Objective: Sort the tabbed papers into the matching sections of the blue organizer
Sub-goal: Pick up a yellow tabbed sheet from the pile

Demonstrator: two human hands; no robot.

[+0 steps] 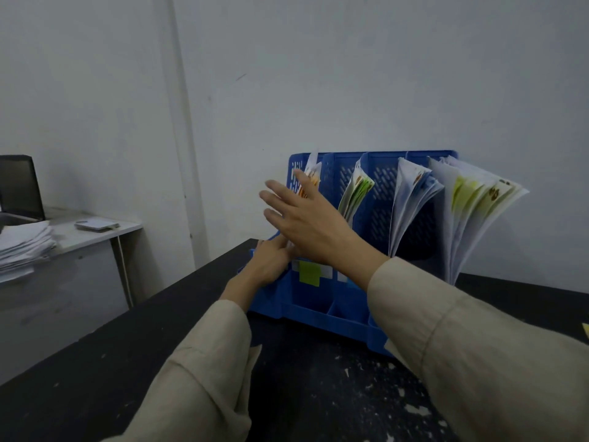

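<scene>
The blue organizer [318,301] stands upright on the black table, its perforated back wall toward 12 o'clock and its low front lip toward 6 o'clock. Dividers split it into side-by-side sections. A green tab label [309,273] sticks on the front lip. The leftmost section holds papers with orange tabs [308,183]. The next section toward 3 o'clock holds a slim bundle with green tabs [355,194]. Farther toward 3 o'clock, white sheets [411,199] fan open, and the outermost stack [475,205] droops toward 3 o'clock, showing yellow-green and brown tabs.
</scene>
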